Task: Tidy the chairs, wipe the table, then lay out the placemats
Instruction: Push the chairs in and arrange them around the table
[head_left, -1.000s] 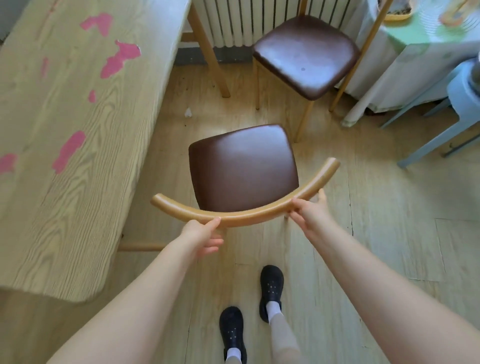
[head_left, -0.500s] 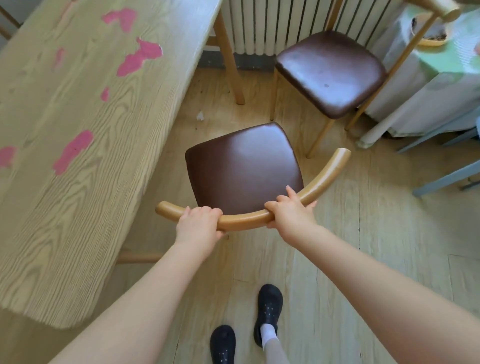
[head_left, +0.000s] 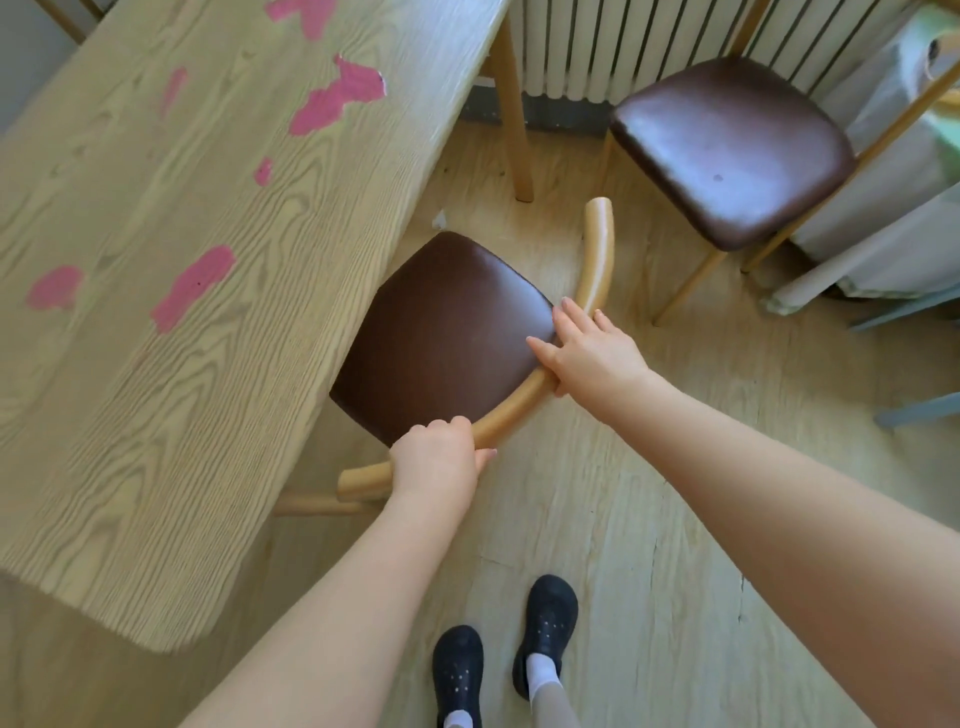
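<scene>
Beside the bench (head_left: 156, 291), we hold the chair (head_left: 447, 332) by its stiff, curved backrest (head_left: 519, 410): left hand (head_left: 436, 462) wrapped round, right hand (head_left: 592, 353) clasping it; light enough to slide.

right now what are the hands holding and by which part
Both hands hold the near chair by its curved wooden backrest rail: the left hand grips near its lower end, the right hand at the middle.

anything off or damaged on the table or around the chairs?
Yes. The table top has pink patches where the wood-grain surface looks peeled or stained, scattered along its length. The chair that both hands grip by its backrest sits at an angle, one seat corner under the table edge.
</scene>
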